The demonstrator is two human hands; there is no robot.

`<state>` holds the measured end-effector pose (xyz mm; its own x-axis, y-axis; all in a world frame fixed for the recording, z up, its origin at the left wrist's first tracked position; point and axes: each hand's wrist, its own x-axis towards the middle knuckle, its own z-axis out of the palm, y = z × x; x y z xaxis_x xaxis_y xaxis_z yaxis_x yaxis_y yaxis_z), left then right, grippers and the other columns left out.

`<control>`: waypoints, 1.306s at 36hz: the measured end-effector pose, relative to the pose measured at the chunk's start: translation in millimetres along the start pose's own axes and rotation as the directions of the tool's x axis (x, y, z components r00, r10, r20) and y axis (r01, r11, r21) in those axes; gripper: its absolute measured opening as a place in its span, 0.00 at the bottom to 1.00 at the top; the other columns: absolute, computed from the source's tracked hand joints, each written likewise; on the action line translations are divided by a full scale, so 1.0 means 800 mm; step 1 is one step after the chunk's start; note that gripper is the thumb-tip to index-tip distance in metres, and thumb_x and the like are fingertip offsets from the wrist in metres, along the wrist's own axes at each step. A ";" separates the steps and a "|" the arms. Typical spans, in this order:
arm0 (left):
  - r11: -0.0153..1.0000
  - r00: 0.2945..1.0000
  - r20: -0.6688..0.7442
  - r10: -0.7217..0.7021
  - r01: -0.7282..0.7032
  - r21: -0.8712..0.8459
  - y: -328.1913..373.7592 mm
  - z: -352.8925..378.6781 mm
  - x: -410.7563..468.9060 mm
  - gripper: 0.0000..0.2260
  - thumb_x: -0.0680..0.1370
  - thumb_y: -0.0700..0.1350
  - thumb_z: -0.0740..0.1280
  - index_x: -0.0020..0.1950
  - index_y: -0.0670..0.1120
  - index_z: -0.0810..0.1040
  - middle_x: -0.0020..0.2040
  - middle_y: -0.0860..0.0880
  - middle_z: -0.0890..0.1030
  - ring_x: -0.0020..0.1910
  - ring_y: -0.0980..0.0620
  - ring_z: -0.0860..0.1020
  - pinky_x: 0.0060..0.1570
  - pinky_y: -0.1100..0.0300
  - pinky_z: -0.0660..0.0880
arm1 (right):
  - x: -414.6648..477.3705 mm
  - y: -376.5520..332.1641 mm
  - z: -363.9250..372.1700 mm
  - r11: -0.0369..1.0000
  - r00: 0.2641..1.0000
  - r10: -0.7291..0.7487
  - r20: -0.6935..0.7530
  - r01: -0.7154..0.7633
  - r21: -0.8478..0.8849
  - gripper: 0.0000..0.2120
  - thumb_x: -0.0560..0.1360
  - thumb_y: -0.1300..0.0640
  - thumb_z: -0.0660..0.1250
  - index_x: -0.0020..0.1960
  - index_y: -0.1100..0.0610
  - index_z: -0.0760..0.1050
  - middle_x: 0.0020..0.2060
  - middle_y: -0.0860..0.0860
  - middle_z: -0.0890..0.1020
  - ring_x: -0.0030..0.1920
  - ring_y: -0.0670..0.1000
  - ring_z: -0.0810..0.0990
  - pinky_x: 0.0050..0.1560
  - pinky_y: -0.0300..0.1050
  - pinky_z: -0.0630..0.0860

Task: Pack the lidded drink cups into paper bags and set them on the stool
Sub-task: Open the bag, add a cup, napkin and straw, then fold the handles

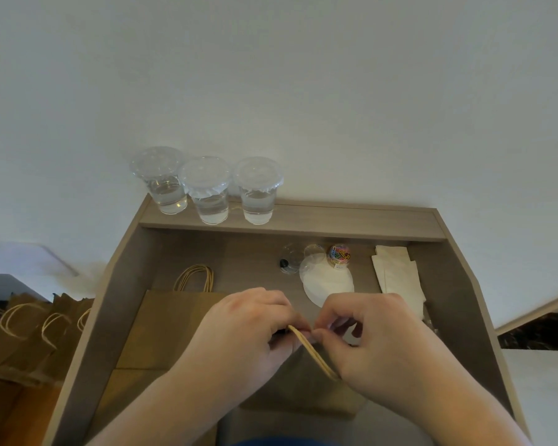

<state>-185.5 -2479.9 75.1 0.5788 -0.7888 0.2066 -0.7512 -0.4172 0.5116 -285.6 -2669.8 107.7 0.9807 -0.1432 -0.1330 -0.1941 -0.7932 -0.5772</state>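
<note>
1. The left hand point(242, 329) and right hand point(377, 342) meet over the near middle of the counter point(248, 252). Each pinches the top rim of a paper bag point(303, 391) between thumb and curled fingers, likely to pull the mouth apart so that a cup can go in.
2. The rim shows as a thin tan strip running between the two hands, so the bag looks barely opened. Its body lies below the hands toward the counter's near edge.
3. The three lidded cups point(211, 201) stand in a row at the left end of the raised back shelf point(351, 220), each part full of clear liquid. They are well apart from the hands, probably kept back to avoid knocks while the bag is opened.
4. A flat bag point(174, 320) lies at the counter's left side with its handles toward the back, apparently waiting as the next one.
5. Off the counter's left edge, several standing bags point(29, 336) show handles up. I cannot tell whether they hold cups, or whether they are on the stool.
6. Napkins point(397, 275) lie by the back right corner, and a jar of coloured clips point(339, 255) stands near the middle back.
</note>
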 end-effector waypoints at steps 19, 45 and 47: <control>1.000 0.995 0.095 0.023 -0.024 0.002 -0.008 -0.010 0.002 0.05 0.80 0.51 0.70 0.55 0.60 0.85 0.50 0.63 0.79 0.52 0.61 0.78 0.54 0.64 0.77 | 0.008 -0.007 0.005 0.989 0.999 0.041 -0.023 -0.044 -0.144 0.07 0.78 0.41 0.67 0.50 0.39 0.83 0.41 0.34 0.83 0.45 0.40 0.83 0.48 0.40 0.83; 0.897 0.976 0.105 -0.191 0.217 -0.385 -0.064 -0.001 -0.031 0.18 0.76 0.58 0.73 0.65 0.69 0.78 0.58 0.68 0.82 0.60 0.65 0.81 0.58 0.72 0.77 | -0.013 0.036 -0.027 0.954 0.998 0.063 -0.007 -0.058 0.294 0.16 0.79 0.34 0.57 0.60 0.31 0.80 0.55 0.34 0.86 0.61 0.36 0.82 0.63 0.44 0.76; 0.853 0.968 0.148 -0.203 0.249 -0.459 -0.073 0.004 -0.035 0.19 0.76 0.56 0.74 0.66 0.68 0.78 0.58 0.65 0.84 0.60 0.64 0.82 0.60 0.72 0.76 | -0.027 0.046 -0.023 0.968 0.998 0.057 0.039 -0.065 0.241 0.18 0.78 0.30 0.60 0.65 0.28 0.76 0.62 0.31 0.82 0.66 0.35 0.78 0.67 0.47 0.74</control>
<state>-158.7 -2435.0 36.9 0.6661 -0.7454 -0.0276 -0.3507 -0.3456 0.8704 -313.5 -2706.7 104.2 0.9663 -0.1656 -0.1969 -0.2573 -0.6162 -0.7444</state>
